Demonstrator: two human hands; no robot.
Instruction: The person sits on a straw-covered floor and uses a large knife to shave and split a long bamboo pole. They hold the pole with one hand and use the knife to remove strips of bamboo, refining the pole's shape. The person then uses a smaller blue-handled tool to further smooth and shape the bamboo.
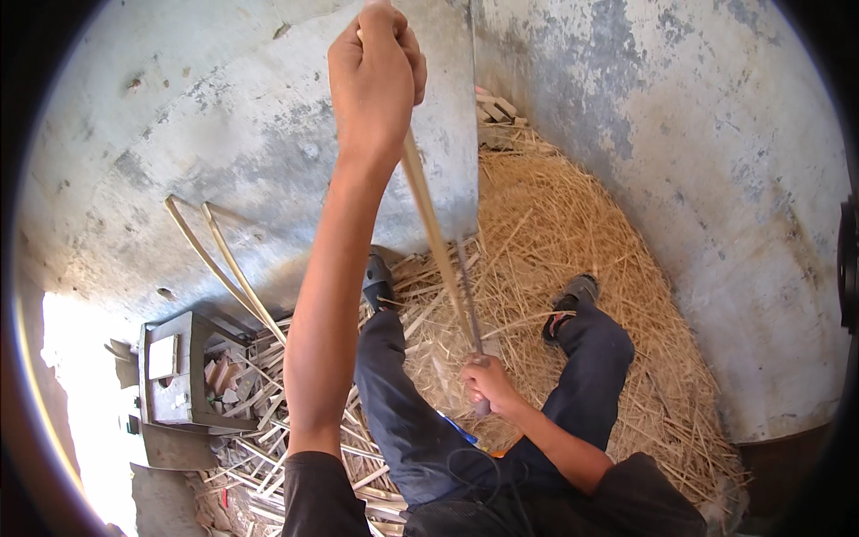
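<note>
My left hand [380,85] is raised high at the top of the view, its fingers wrapped round the upper end of a long pale bamboo strip [429,215]. From there the strip slants down toward my lap. Low between my knees, my right hand [492,385] is closed round the handle of a long, narrow dark knife [472,295], its blurred blade pointing upward. Blade and strip run close together just above my right hand; whether they touch I cannot tell. The strip's lower end is hard to make out there.
Straw-like shavings [555,206] cover the floor ahead and to the right. Split strips [268,465] lie piled at the left, beside a wooden box [179,394] with broken pieces inside. Two bent strips [210,255] lean against the left wall [215,116]. Another wall [716,197] stands at right.
</note>
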